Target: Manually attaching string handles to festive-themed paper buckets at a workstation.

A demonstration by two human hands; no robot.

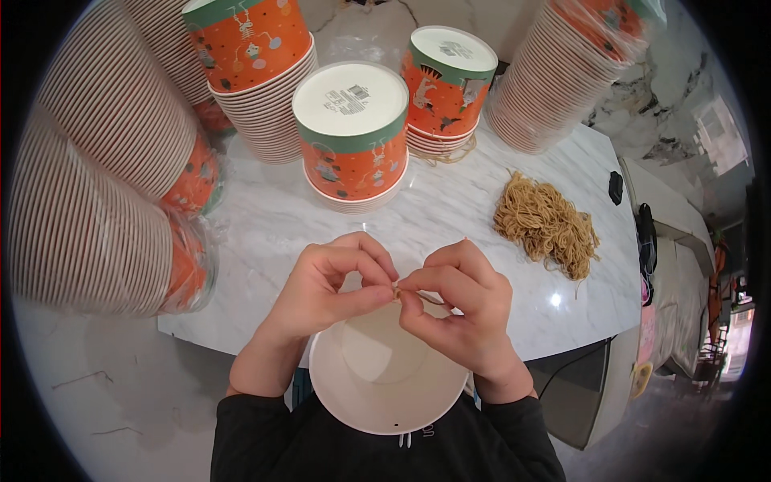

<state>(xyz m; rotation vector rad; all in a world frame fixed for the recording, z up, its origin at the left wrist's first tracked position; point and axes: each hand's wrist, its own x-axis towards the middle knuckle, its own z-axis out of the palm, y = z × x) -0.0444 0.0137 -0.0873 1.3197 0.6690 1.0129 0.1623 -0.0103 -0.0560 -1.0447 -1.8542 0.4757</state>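
A white-lined paper bucket [385, 402] rests against me at the table's near edge, its open mouth facing up. A small dark hole shows near its rim on my side. Over the far side of the rim, a short piece of tan cord [432, 300] is pinched between my two hands. The fingertips of my left hand [333, 277] close on the cord's end or a knot; which one, I cannot tell. My right hand [470, 297] grips the cord between thumb and forefinger, with the strand running under its fingers. The fingertips of both hands nearly touch.
A short stack of upturned orange and green buckets [353, 165] stands ahead, another stack [446, 96] behind it. Tall nested stacks [88, 225] crowd the left; a plastic-wrapped stack [546, 80] stands far right. Tan cords [546, 225] lie heaped on the marble-patterned table [265, 233], near a small black object [615, 187].
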